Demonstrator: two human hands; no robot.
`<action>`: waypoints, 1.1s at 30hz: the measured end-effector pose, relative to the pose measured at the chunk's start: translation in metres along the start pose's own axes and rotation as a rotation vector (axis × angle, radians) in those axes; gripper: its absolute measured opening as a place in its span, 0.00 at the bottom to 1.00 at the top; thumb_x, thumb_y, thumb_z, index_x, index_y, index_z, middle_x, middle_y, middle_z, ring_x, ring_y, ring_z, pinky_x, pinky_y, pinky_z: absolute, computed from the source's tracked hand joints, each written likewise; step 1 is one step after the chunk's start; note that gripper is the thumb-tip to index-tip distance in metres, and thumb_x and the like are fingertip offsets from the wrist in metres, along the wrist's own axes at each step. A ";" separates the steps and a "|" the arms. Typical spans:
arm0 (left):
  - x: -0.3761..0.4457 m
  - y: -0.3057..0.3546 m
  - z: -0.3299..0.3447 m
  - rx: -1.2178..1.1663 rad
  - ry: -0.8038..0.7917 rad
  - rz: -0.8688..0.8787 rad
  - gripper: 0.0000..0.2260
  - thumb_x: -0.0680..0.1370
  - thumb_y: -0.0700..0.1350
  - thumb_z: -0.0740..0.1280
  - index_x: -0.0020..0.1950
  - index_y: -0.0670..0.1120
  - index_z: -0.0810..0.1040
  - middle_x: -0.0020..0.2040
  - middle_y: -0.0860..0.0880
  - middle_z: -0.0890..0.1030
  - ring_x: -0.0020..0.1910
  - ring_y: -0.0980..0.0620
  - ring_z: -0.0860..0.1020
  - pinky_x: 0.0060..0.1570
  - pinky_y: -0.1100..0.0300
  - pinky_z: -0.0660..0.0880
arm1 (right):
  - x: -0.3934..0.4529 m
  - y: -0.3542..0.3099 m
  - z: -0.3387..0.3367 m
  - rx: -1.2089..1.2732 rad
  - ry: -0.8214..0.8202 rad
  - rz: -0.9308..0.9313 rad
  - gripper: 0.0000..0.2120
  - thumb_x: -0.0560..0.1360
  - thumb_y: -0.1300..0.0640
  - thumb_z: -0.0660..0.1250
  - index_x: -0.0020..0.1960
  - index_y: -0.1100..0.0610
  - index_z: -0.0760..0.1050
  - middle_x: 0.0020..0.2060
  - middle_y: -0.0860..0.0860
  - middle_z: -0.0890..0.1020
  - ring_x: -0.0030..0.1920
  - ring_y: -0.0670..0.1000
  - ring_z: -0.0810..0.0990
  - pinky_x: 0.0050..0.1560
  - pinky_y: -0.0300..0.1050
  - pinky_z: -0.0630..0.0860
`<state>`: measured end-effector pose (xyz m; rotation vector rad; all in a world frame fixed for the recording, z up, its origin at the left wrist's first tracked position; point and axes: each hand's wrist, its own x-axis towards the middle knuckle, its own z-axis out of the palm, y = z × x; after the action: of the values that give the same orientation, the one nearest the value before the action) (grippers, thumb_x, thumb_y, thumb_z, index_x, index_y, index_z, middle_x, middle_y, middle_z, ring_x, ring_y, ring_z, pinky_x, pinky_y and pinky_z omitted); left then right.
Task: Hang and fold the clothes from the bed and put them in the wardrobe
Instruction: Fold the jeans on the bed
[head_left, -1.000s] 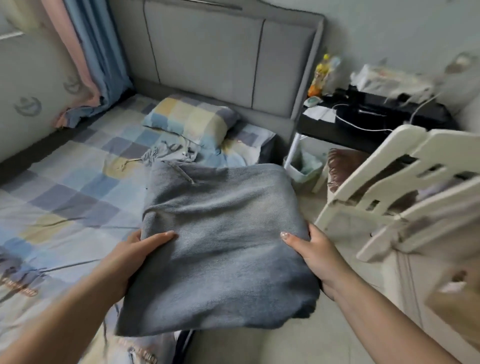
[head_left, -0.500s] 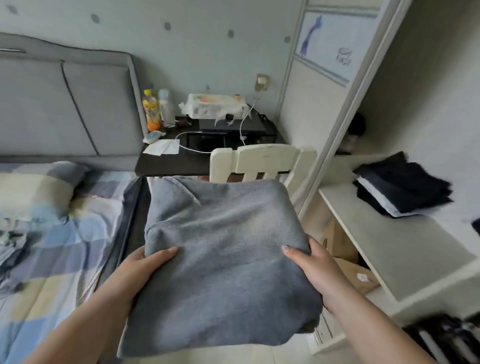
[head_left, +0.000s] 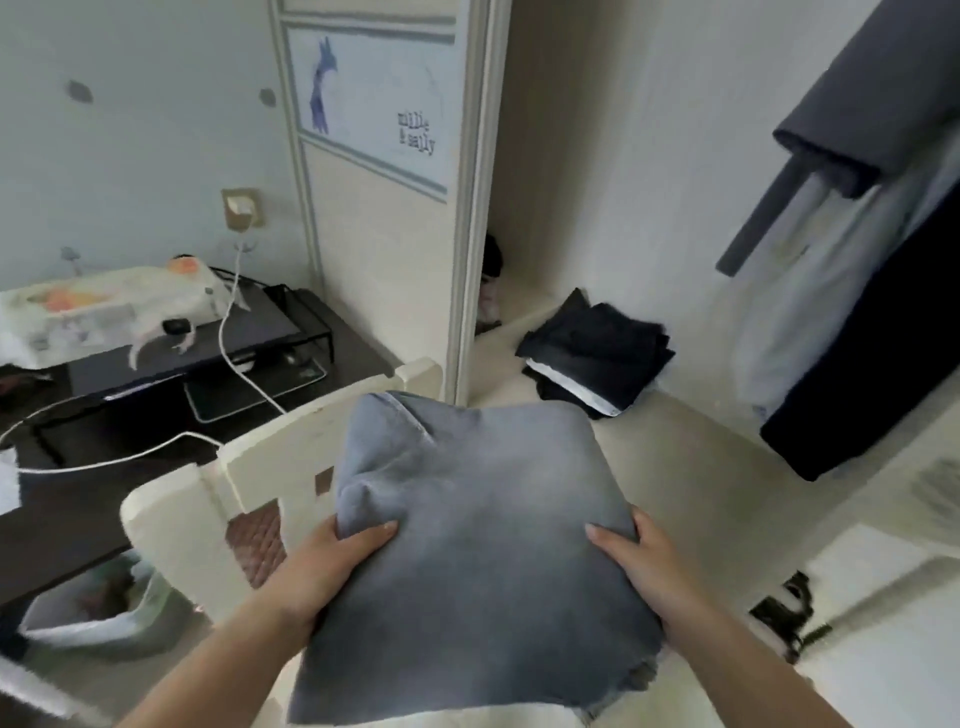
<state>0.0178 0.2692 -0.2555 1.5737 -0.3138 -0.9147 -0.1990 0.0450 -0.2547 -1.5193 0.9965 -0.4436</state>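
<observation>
A folded grey garment (head_left: 483, 525) is held out in front of me at chest height, facing the open wardrobe (head_left: 623, 156). My left hand (head_left: 322, 566) grips its left edge, thumb on top and fingers underneath. At the right edge my right hand (head_left: 641, 566) holds it the same way. The wardrobe's cream shelf (head_left: 691, 467) lies just beyond the garment, and a stack of folded dark clothes (head_left: 597, 353) sits on it further back. Dark and pale clothes (head_left: 872, 291) hang on the right inside the wardrobe.
A cream chair back (head_left: 249, 467) stands directly left of and below the garment. Beyond it is a dark desk (head_left: 171, 415) with a white cable, a monitor stand and a tissue box. A bin with a white liner (head_left: 98, 608) sits on the floor at lower left.
My view has swung right from the bed to the wardrobe. Both hands have carried the folded grey garment along, and it now sits close to the wardrobe shelf.
</observation>
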 end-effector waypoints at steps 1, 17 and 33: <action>0.024 0.008 0.004 0.035 -0.033 0.011 0.24 0.60 0.54 0.80 0.53 0.49 0.82 0.48 0.50 0.85 0.48 0.49 0.84 0.47 0.55 0.80 | 0.010 -0.002 -0.001 0.010 0.048 0.011 0.09 0.74 0.59 0.70 0.53 0.51 0.77 0.47 0.51 0.84 0.49 0.55 0.83 0.54 0.56 0.78; 0.303 0.069 0.140 0.328 -0.235 -0.064 0.13 0.72 0.44 0.73 0.55 0.43 0.79 0.43 0.51 0.83 0.41 0.53 0.81 0.38 0.63 0.77 | 0.165 0.021 -0.049 0.167 0.491 0.142 0.13 0.72 0.56 0.72 0.56 0.50 0.77 0.49 0.47 0.84 0.49 0.51 0.82 0.51 0.50 0.78; 0.603 0.201 0.309 0.559 -0.209 0.035 0.11 0.75 0.47 0.66 0.55 0.43 0.78 0.49 0.44 0.82 0.47 0.45 0.80 0.47 0.55 0.76 | 0.473 -0.030 -0.152 0.276 0.478 0.202 0.20 0.75 0.61 0.62 0.66 0.49 0.71 0.57 0.51 0.80 0.57 0.56 0.79 0.59 0.59 0.76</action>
<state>0.2526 -0.3968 -0.2823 1.9703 -0.7965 -1.0201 -0.0401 -0.4222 -0.3157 -1.0711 1.3808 -0.7864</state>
